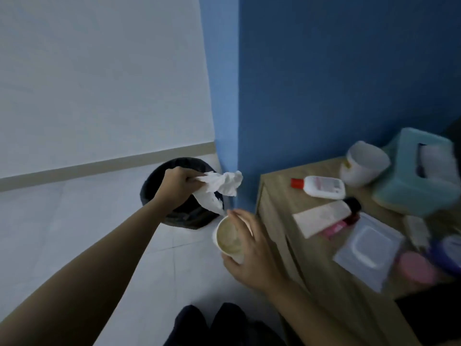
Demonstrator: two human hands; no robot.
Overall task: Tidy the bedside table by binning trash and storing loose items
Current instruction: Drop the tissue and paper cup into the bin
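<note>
A left hand point(178, 186) clutches a crumpled, soft white tissue point(219, 188) over the round black-lined bin point(154, 188); the right hand point(252, 248) wraps a smooth paper cup point(229, 239) beside the wooden bedside table point(279, 181). Best to let go only once squarely above the opening, as tissue drifts.

Black bin point(152, 189) half behind left hand point(177, 187) and tissue point(220, 187); bottle label point(327, 186) blurred.

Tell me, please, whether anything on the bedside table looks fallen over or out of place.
Yes. The white bottle with the red cap lies on its side, and the cream tube lies flat near it, both loose on the table. The white tub behind them seems tipped. I see nothing spilled.
</note>
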